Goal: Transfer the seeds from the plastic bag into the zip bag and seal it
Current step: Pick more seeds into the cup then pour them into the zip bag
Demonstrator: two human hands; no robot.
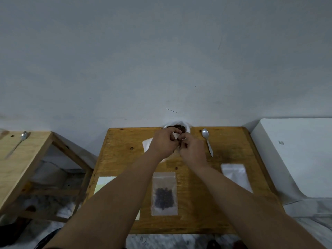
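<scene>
Clear plastic bag [177,129] of seeds [179,127] sits at the wooden table's [233,151] far edge; your left hand [164,143] and right hand [193,150] pinch its mouth, apparently opening it. Nearer you, a zip bag [164,194] lies flat holding seeds.

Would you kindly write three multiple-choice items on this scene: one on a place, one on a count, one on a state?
1. Where does the spoon on the middle table lie?
A. right of the hands
B. left of the hands
C. inside a bag

2. How many spoons show in all?
A. one
B. two
C. four

3. What does the near zip bag hold?
A. nothing
B. dark seeds
C. a spoon

Answers: 1 A, it lies beside the right hand; 2 B, another spoon lies on the left table; 3 B, seeds show through the plastic.
</scene>
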